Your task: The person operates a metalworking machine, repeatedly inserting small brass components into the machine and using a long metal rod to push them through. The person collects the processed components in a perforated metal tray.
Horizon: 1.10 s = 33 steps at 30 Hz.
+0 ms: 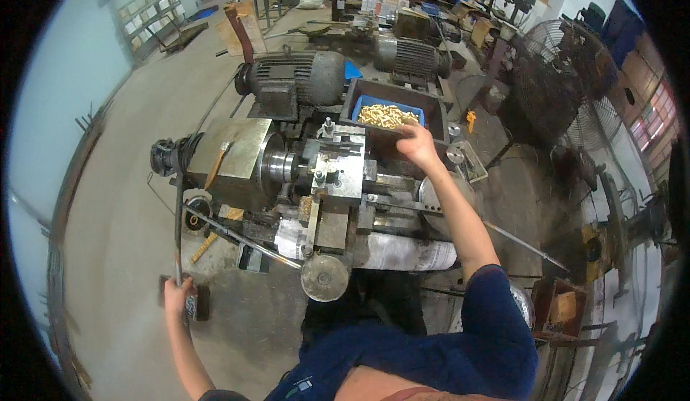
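My left hand [178, 297] is closed round the lower end of a long dark lever [179, 236], left of a small bench lathe. My right hand [417, 146] reaches over the near right corner of a blue tray [359, 106] holding many small brass pieces [388, 116]. Its thumb stands apart from the fingers, and the fingertips blend with the brass, so any piece between them cannot be made out. Between my hands lie the lathe's spindle [279, 165], the metal tool slide [339, 167] and a round handwheel [324, 277].
A large motor [302, 77] stands behind the headstock [233, 153], where a wooden-handled brush [217, 164] lies. A shiny rod [248, 241] slants toward the handwheel. White paper [406, 251] covers the lathe's front. A caged fan [564, 77] stands at right, near a wooden box [559, 307].
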{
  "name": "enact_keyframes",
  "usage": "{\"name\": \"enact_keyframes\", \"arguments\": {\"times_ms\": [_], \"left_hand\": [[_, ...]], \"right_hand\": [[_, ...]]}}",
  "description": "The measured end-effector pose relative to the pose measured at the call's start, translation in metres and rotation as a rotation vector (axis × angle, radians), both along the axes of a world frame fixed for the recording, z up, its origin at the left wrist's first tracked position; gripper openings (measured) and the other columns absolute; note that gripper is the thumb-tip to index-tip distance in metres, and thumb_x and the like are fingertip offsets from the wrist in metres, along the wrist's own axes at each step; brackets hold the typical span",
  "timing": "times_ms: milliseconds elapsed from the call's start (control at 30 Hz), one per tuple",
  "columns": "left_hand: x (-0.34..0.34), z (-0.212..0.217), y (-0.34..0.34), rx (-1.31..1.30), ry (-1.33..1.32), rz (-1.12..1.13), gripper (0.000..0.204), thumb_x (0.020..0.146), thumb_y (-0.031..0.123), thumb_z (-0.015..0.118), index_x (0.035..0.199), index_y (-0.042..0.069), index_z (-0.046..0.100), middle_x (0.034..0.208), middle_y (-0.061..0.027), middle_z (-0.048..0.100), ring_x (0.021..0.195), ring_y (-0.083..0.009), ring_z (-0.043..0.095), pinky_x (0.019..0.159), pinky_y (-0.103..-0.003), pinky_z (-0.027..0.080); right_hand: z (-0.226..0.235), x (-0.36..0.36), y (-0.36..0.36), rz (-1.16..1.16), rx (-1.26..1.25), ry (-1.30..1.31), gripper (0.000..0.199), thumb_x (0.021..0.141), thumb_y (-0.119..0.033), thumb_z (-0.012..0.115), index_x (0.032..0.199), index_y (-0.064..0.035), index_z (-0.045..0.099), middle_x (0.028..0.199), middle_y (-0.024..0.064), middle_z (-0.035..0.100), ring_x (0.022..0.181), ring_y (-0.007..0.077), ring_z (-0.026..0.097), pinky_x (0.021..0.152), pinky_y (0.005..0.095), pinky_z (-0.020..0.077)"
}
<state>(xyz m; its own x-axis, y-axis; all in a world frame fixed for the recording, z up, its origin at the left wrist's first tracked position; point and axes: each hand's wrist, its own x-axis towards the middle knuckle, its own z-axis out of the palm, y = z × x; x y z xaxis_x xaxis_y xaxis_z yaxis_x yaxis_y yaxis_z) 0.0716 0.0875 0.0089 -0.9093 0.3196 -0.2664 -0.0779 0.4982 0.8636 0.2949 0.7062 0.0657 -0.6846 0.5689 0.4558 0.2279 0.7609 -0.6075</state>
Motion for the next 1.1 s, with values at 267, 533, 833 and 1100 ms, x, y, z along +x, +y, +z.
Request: {"name": "enact_keyframes", "arguments": {"times_ms": [267,533,833,1100], "left_hand": [[-0.047,-0.025,0.009,0.167,-0.099,-0.021,0.029,0.083,0.012,0.057,0.109,0.002,0.052,0.075,-0.0091,0.057,0.067,-0.0183,0.058,0.061,-0.031,0.05],[-0.076,-0.066,-0.039,0.19,-0.238,0.04,0.055,0.08,0.032,0.059,0.127,0.009,0.043,0.093,-0.0121,0.052,0.076,-0.0246,0.054,0.077,-0.043,0.047],[-0.066,-0.048,-0.019,0.101,-0.246,-0.032,0.057,0.082,0.041,0.057,0.123,0.005,0.043,0.091,-0.0064,0.05,0.082,-0.0173,0.051,0.087,-0.031,0.04],[-0.095,-0.065,-0.028,0.141,-0.269,-0.041,0.055,0.078,0.038,0.061,0.12,0.005,0.047,0.088,-0.0102,0.056,0.08,-0.0229,0.055,0.077,-0.036,0.045]], "right_hand": [[-0.034,0.244,-0.004,-0.45,-0.136,-0.157,0.036,0.055,-0.017,0.059,0.088,-0.003,0.067,0.113,0.0117,0.058,0.1,0.0273,0.057,0.083,0.033,0.0455],[-0.093,0.492,-0.125,-1.12,-0.43,-0.435,0.036,0.062,-0.021,0.057,0.094,-0.0094,0.066,0.097,0.0202,0.06,0.091,0.0303,0.059,0.08,0.0344,0.0463],[-0.178,0.58,-0.202,-1.475,-0.646,-0.856,0.031,0.066,-0.024,0.056,0.09,-0.009,0.067,0.102,0.0174,0.061,0.097,0.0306,0.058,0.087,0.0348,0.0449],[-0.172,0.56,-0.188,-1.345,-0.741,-0.96,0.047,0.058,-0.027,0.064,0.095,0.0025,0.058,0.102,0.021,0.059,0.099,0.0286,0.057,0.086,0.0333,0.0452]]}}
